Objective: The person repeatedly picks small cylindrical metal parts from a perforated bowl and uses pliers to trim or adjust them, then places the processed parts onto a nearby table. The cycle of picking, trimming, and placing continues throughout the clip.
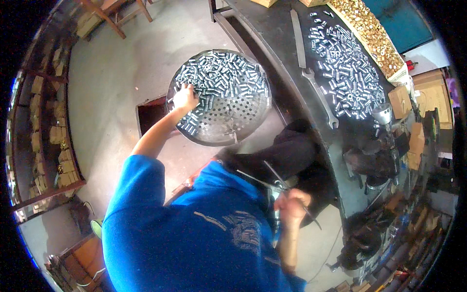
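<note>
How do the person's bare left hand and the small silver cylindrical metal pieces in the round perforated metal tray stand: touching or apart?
Touching. The head view shows the left hand with its fingers down among the silver pieces.

Pale grey floor (pixel 107 63), smooth and lit softly, spreads across the left half, with shadows under the furniture. A dark-framed shelf (pixel 48 195) stands along the left, its levels stacked with small tan boxes (pixel 58 138); slivers of bright bluish light show at the far left edge. A wooden chair (pixel 115 28), only partly in view, is at the upper left. On the right runs a long dark surface (pixel 275 29), its edge bowed by the lens. Beyond it are a teal panel (pixel 404 19) and a large open carton (pixel 433 95). An orange-brown cabinet (pixel 92 258) sits lower left.
</note>
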### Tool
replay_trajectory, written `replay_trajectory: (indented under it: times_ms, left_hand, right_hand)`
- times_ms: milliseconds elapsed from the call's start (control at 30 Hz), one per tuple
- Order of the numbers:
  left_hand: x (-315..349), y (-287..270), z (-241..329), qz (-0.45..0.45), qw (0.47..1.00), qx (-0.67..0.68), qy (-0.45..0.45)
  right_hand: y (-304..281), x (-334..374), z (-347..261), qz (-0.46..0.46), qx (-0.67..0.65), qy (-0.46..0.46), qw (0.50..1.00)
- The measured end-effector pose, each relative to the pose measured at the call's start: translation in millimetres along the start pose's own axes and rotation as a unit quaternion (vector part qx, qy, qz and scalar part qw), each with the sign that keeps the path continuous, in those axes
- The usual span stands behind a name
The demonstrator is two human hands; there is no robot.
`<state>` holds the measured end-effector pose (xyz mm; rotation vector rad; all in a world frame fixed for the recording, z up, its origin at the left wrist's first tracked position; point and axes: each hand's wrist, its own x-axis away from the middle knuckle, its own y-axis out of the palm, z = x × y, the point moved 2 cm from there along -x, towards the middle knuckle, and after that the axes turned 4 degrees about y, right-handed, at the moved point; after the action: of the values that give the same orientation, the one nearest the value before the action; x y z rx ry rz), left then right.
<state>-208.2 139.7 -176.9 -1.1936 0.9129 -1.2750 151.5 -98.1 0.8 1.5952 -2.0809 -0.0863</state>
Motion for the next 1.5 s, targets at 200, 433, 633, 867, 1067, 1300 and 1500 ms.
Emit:
replay_trajectory:
  times_ms: [200,433,633,867,1067,1300,1500]
  left_hand:
    - [11,-1,34,-0.020,0.997,0.000,0.079]
    - [-1,-15,30,-0.194,0.956,0.104,0.196]
    - [-77,-40,44,-0.011,0.988,0.045,0.145]
    - [-60,5,75,-0.050,0.994,-0.027,0.095]
    - [1,21,73,-0.025,0.966,0.010,0.256]
    - [9,-2,93,-0.012,0.935,0.073,0.348]
    - [57,-51,114,-0.288,0.750,0.583,0.123]
  right_hand:
    - [-2,-2,-1,-0.038,-0.006,-0.011,0.999]
    - [-3,0,0,-0.010,-0.002,-0.010,1.000]
    - [-10,2,-1,0.015,0.002,-0.004,1.000]
    - [-7,2,1,0.015,0.010,-0.015,1.000]
    - [-13,1,4,-0.024,0.035,-0.018,0.999]
    - [-14,8,0,-0.031,0.039,-0.003,0.999]
    - [-11,8,-1,-0.029,0.070,-0.004,0.997]
